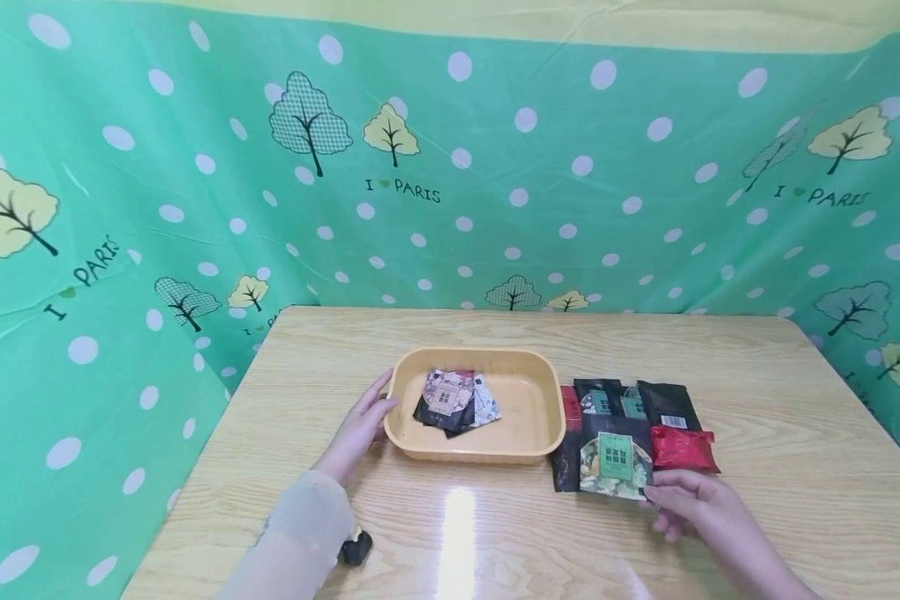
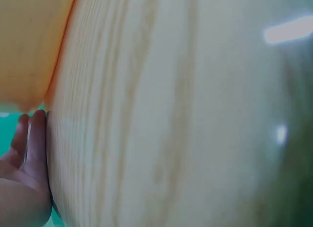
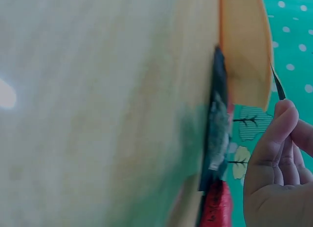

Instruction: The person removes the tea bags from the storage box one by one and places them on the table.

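A yellow plastic tray [image 1: 461, 455] stands mid-table with several tea-bag-sized packets inside, a dark flowered packet [image 1: 447, 398] on top. Against the tray's left end rests my left hand [image 1: 363, 421], fingers extended along the wall; the left wrist view shows this hand [image 2: 27, 163] beside the tray [image 2: 32, 46]. My right hand [image 1: 690, 502] pinches a black packet with a green label [image 1: 617, 457] at its lower right corner. In the right wrist view that packet [image 3: 278, 84] appears edge-on, raised above the table between thumb and fingers.
Right of the tray lie several more packets: a red-and-black one [image 1: 567, 458], a plain black one with a barcode [image 1: 669, 404] and a shiny red one [image 1: 684, 450]. A small black object [image 1: 357, 547] is near the left sleeve. A green patterned cloth [image 1: 495, 167] hangs behind the table.
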A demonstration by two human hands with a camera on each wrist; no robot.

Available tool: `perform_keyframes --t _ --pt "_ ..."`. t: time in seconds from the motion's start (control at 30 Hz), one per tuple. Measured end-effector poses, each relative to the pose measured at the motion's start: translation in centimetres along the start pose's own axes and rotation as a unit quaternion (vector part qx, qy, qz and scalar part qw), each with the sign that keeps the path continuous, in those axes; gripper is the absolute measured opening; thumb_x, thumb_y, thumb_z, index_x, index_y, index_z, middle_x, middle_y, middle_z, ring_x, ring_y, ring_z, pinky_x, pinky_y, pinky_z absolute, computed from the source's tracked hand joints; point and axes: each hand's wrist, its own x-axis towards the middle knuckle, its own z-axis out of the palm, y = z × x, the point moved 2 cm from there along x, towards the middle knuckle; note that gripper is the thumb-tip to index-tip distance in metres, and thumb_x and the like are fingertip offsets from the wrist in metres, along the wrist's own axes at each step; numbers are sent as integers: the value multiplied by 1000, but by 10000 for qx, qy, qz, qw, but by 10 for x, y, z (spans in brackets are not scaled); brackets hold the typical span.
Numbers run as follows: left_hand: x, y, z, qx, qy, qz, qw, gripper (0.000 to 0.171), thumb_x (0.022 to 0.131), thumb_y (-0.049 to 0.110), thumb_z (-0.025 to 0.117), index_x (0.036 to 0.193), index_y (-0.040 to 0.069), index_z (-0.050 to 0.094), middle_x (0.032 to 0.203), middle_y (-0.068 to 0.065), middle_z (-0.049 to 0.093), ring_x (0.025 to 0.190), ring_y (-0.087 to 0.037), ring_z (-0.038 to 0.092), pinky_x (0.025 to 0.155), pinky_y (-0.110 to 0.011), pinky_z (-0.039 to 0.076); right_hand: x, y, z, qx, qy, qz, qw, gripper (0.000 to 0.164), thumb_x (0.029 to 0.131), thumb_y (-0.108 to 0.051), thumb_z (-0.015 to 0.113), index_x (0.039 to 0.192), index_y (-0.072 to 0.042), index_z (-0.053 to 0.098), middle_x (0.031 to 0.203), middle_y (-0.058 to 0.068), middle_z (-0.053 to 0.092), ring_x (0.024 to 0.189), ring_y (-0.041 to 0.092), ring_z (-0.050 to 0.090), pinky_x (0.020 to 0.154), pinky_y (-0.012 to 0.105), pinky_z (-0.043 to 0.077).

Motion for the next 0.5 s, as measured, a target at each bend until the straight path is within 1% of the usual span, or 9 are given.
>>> perform_keyframes --t 0.17,0.23,0.37,0.5 --pt "-1 1 3 -9 138 35 9999 59 101 32 50 156 34 28 162 -19 25 134 -40 50 106 -44 50 -2 13 2 -100 -505 148 9986 43 98 -19 57 126 14 55 91 0 73 72 15 65 67 28 58" --pt "-1 2 3 -28 166 101 9998 59 102 30 50 156 32 28 161 -21 26 134 -41 49 106 -44 50 -3 17 4 -120 -727 64 9973 46 98 -19 56 128 17 52 91 0 73 71 15 64 66 27 58" --pt "-4 4 2 18 181 245 9995 59 102 27 49 157 28 27 158 -23 31 131 -42 51 102 -43 53 -3 24 10 -6 -1061 -109 9943 45 96 -16 58 125 18 53 88 1 71 69 12 63 63 25 58" --pt "-4 5 1 182 196 254 9993 59 102 28 50 156 30 29 156 -22 34 129 -41 53 100 -41 55 -3 28 14 167 -1338 -192 9907 41 94 -14 60 121 17 56 86 3 71 67 10 62 62 23 58"
